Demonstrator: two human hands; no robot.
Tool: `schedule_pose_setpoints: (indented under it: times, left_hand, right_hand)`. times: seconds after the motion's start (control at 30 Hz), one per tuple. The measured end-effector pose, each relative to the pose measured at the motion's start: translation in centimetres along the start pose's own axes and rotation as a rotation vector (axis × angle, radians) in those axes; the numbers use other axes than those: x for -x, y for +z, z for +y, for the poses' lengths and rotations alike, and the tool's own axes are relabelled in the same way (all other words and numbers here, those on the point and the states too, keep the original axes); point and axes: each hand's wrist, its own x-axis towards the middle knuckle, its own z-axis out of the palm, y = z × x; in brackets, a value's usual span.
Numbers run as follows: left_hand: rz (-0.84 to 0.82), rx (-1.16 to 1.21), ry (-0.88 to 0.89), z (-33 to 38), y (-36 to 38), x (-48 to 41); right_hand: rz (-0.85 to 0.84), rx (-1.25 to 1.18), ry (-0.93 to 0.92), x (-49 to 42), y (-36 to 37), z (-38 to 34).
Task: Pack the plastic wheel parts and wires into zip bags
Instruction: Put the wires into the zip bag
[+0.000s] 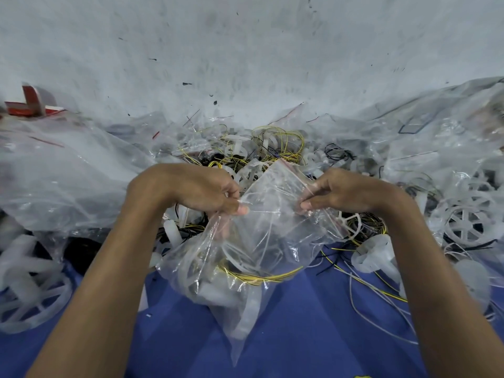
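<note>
Both hands hold one clear zip bag [261,241] up over a blue surface [313,342], and everything else lies around that bag. The left hand [196,192] has its fingers curled, with the thumb and fingertips pinching the bag's upper left edge. The right hand [343,192] does the same on the upper right edge, with its thumb pressed against the plastic just below the red zip strip [293,170] that runs along the bag's mouth. Between the two grips the top of the bag is stretched and crumpled, and I cannot tell whether the mouth is sealed. Inside, near the bottom, a coil of yellow wire [261,277] rests beside pale plastic parts [245,309], and the bag's lowest corner hangs in a point toward the person. Beyond the bag, a tangled heap of yellow and black wires [278,143] is mixed with white plastic strips. To the right of the bag sit a white cup-shaped part [373,252] and, farther out, a spoked wheel [466,225], with thin loose wires trailing across the blue. To the left of the bag, another spoked wheel [35,301] lies under loose clear sheeting [68,173]. Far behind the bag on the left is a red and white object [32,105], against a scuffed white wall [245,50].
</note>
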Motion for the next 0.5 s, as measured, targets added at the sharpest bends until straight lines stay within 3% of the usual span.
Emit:
schedule_pose_setpoints:
  times: [0.33, 0.5]
  left_hand:
    - [-0.01, 0.107, -0.017, 0.05, 0.28, -0.51]
    - [-0.018, 0.173, -0.025, 0.18, 0.27, -0.7]
  right_hand:
    - [-0.005, 0.045, 0.029, -0.02, 0.01, 0.27]
    - [-0.142, 0.157, 0.124, -0.04, 0.25, 0.6]
